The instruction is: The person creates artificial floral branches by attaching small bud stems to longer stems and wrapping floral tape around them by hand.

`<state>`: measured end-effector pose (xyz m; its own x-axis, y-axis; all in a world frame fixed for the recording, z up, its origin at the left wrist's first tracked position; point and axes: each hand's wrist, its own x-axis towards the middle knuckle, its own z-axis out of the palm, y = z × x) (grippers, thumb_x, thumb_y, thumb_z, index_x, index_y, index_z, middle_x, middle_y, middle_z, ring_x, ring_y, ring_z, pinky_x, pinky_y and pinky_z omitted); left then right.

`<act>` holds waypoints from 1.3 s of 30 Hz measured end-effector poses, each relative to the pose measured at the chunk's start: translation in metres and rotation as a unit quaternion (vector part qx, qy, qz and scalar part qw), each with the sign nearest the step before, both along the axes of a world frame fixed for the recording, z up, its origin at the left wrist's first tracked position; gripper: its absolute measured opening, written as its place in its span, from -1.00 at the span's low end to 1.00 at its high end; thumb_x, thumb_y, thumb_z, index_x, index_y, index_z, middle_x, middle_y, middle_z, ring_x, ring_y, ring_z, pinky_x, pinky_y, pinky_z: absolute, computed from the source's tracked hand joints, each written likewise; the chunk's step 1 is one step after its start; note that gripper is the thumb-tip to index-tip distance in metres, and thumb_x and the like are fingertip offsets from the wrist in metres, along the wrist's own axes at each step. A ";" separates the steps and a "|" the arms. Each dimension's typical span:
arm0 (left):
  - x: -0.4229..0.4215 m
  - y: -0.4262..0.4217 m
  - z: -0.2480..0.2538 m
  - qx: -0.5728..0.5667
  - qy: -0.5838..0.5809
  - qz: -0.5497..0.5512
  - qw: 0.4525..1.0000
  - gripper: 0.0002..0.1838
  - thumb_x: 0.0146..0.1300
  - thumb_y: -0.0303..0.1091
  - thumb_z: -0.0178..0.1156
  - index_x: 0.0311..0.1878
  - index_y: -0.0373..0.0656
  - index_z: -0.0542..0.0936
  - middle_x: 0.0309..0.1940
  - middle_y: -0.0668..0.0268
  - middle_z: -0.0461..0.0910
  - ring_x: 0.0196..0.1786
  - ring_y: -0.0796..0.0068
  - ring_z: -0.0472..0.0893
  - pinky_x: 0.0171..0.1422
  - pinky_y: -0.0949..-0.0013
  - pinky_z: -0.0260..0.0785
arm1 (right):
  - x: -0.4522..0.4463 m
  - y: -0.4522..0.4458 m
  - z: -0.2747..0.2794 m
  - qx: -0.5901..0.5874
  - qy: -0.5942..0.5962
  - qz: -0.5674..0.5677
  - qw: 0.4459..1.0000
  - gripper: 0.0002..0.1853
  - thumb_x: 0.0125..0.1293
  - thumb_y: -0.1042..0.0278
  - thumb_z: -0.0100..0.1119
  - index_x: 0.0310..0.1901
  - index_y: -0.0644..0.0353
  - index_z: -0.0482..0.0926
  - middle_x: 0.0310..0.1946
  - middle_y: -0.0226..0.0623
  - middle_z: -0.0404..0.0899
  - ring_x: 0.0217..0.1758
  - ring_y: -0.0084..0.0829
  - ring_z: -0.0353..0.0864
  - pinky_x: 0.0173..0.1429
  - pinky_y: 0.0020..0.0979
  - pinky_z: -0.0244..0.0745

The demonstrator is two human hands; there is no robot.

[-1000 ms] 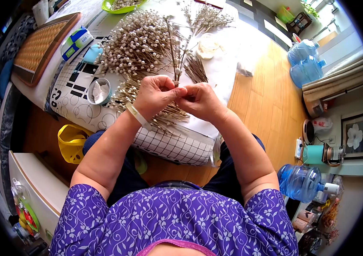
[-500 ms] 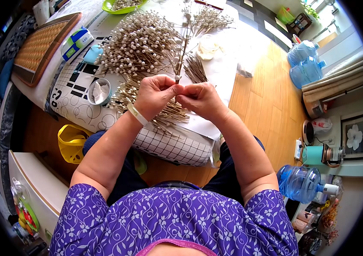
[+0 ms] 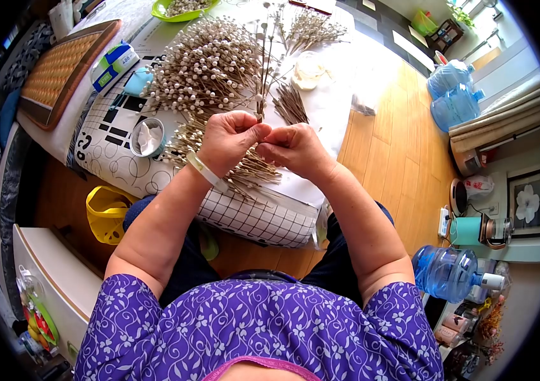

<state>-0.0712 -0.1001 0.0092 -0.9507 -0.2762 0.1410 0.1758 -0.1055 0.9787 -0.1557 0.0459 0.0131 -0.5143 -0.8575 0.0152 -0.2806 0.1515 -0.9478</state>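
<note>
A thin brown stem branch with white bead-like buds (image 3: pixel 263 76) rises upright from the fingertips of my left hand (image 3: pixel 227 143), whose thumb and forefinger pinch its lower end. Touching or almost touching the left thumb, my right hand (image 3: pixel 300 151) is closed in a pinch; what lies between its fingers is hidden. Behind the left hand spreads a large pile of white-budded stems (image 3: pixel 200 66). More budded stems (image 3: pixel 244 171) lie under my left wrist. A bunch of bare brown sticks (image 3: pixel 291 103) rests beyond the right hand, beside a cream-coloured roll (image 3: pixel 309 70).
On the covered table (image 3: pixel 257 222) stand a tub with white tissue (image 3: pixel 147 137), a tissue pack (image 3: pixel 115 66) and a green basket (image 3: pixel 181 9). A yellow bag (image 3: pixel 106 216) sits at lower left. Blue water bottles (image 3: pixel 454 101) stand on the wooden floor at right.
Both hands have shifted slightly left, still close together. The budded branch has turned a little and its twigs now stand in a different position.
</note>
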 end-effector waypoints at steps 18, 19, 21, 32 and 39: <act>0.000 -0.013 -0.003 -0.042 -0.018 -0.061 0.997 -0.88 0.14 -0.45 0.19 -0.35 -0.34 0.58 -0.46 0.32 0.59 -0.39 0.68 0.51 -0.28 0.61 0.39 | 0.007 0.000 0.000 -0.025 -0.012 -0.008 1.000 -0.91 0.08 0.46 0.17 -0.47 0.30 0.54 -0.70 -0.33 0.47 -0.64 -0.63 0.35 -0.50 -0.50 0.32; -0.001 -0.015 -0.004 -0.075 -0.026 -0.078 0.994 -0.87 0.15 -0.44 0.19 -0.33 -0.33 0.58 -0.43 0.31 0.60 -0.35 0.65 0.53 -0.23 0.60 0.40 | 0.008 0.000 0.000 -0.036 -0.001 0.001 0.999 -0.90 0.08 0.45 0.17 -0.48 0.29 0.53 -0.70 -0.30 0.46 -0.65 -0.61 0.36 -0.50 -0.50 0.32; -0.002 -0.013 -0.006 -0.059 -0.018 -0.073 0.995 -0.86 0.16 -0.43 0.18 -0.32 -0.33 0.58 -0.43 0.31 0.60 -0.35 0.65 0.53 -0.22 0.59 0.40 | 0.005 0.000 -0.003 -0.030 0.046 0.002 0.999 -0.89 0.07 0.44 0.18 -0.49 0.29 0.53 -0.72 -0.29 0.44 -0.66 -0.59 0.36 -0.50 -0.49 0.32; 0.001 -0.010 -0.002 -0.073 -0.001 -0.062 0.995 -0.85 0.21 -0.42 0.12 -0.32 -0.33 0.58 -0.47 0.32 0.58 -0.38 0.65 0.52 -0.25 0.58 0.39 | 0.005 0.003 0.005 0.011 0.077 0.003 0.997 -0.87 0.14 0.43 0.16 -0.45 0.31 0.52 -0.74 -0.51 0.33 -0.62 -0.77 0.22 -0.56 -0.59 0.21; -0.004 -0.004 -0.003 -0.015 0.010 -0.066 0.998 -0.89 0.15 -0.47 0.17 -0.39 -0.34 0.58 -0.48 0.36 0.58 -0.39 0.72 0.50 -0.31 0.63 0.38 | 0.005 0.002 0.003 -0.030 0.119 -0.003 0.992 -0.88 0.03 0.41 0.16 -0.47 0.28 0.51 -0.70 -0.16 0.41 -0.69 -0.37 0.35 -0.50 -0.40 0.32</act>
<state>-0.0748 -0.1043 0.0062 -0.9752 -0.1447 0.1672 0.1824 -0.0991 0.9782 -0.1506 0.0483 0.0161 -0.4947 -0.8486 0.1873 -0.4971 0.0995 -0.8620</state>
